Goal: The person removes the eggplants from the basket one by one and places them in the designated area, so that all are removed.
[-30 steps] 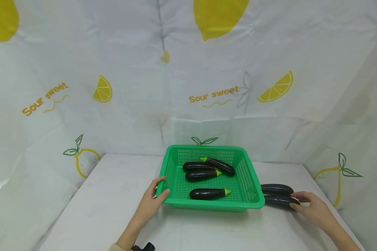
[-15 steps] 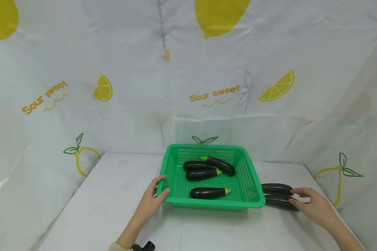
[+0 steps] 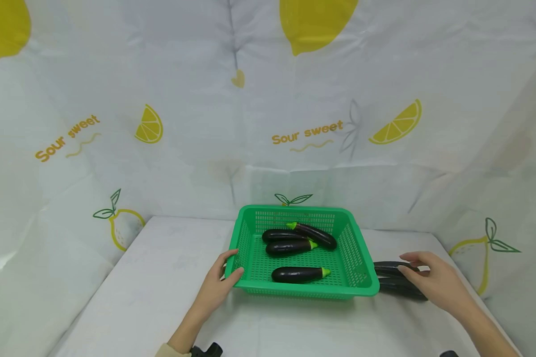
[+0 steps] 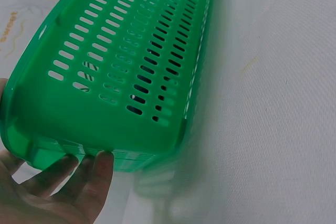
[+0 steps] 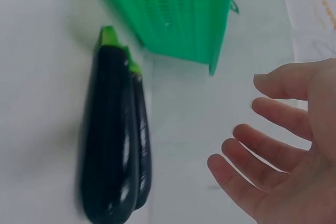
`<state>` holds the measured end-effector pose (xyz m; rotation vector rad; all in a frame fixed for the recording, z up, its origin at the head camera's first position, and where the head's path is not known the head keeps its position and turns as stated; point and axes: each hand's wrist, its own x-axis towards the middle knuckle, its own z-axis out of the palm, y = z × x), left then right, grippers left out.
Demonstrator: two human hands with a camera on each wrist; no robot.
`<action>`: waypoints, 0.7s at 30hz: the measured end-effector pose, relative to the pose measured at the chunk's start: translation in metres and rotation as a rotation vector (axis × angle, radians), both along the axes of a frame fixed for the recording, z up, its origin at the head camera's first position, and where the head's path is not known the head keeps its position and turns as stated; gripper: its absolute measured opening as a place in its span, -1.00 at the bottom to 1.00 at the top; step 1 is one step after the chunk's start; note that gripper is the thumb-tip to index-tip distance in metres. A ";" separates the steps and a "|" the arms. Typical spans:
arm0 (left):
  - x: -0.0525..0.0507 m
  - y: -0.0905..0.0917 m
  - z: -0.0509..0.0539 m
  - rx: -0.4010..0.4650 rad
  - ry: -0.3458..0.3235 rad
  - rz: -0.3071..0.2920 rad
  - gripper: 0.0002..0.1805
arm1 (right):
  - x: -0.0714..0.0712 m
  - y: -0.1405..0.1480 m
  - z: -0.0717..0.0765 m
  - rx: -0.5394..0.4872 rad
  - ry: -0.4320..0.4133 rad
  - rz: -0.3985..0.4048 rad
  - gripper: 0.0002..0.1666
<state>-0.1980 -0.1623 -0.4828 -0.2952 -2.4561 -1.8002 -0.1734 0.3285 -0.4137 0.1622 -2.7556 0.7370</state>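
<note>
My left hand [image 3: 217,283] grips the left rim of a green plastic basket [image 3: 308,288], thumb over the edge. In the left wrist view its fingers press on the basket's outer wall [image 4: 105,124]. Inside lie three dark eggplants towards the back, among them the slanted eggplant [image 3: 314,234], and one eggplant [image 3: 296,274] near the front. To the basket's right, a far eggplant [image 3: 386,268] and a near eggplant [image 3: 399,287] lie side by side on the table. Above them hovers my right hand [image 3: 439,282], fingers spread and holding nothing; the right wrist view shows it apart from both eggplants [image 5: 107,140].
The white table [image 3: 161,307] carries the basket and eggplants. Behind it hangs a pale sheet [image 3: 196,124] printed with lemons, which also closes in both sides. Dark strap-like pieces [image 3: 207,350] show at the bottom edge.
My right hand has let go of the near eggplant and moved up, left and away from the pair. The left hand and basket keep their place; the head view has shifted slightly.
</note>
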 end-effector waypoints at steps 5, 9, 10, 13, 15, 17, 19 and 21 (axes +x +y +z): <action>0.001 0.001 0.001 0.010 -0.023 -0.002 -0.36 | 0.001 -0.016 0.012 -0.021 0.043 0.027 -0.63; 0.001 0.001 0.001 0.008 -0.023 0.001 -0.37 | 0.000 -0.029 0.022 -0.038 0.047 0.038 -0.60; 0.001 0.001 0.002 0.006 -0.022 0.002 -0.37 | 0.000 -0.032 0.024 -0.043 0.048 0.042 -0.60; 0.002 0.001 0.002 0.004 -0.025 0.006 -0.37 | -0.002 -0.041 0.031 -0.055 0.062 0.055 -0.60; 0.001 0.001 0.002 0.003 -0.023 0.003 -0.35 | -0.005 -0.046 0.035 -0.064 0.071 0.064 -0.60; 0.001 0.001 0.003 0.002 -0.019 0.000 -0.35 | -0.008 -0.052 0.040 -0.068 0.086 0.076 -0.60; 0.001 0.001 0.003 -0.002 -0.015 -0.001 -0.35 | -0.011 -0.058 0.045 -0.072 0.099 0.088 -0.59; 0.001 0.001 0.003 -0.005 -0.015 0.001 -0.37 | -0.014 -0.064 0.049 -0.079 0.110 0.104 -0.58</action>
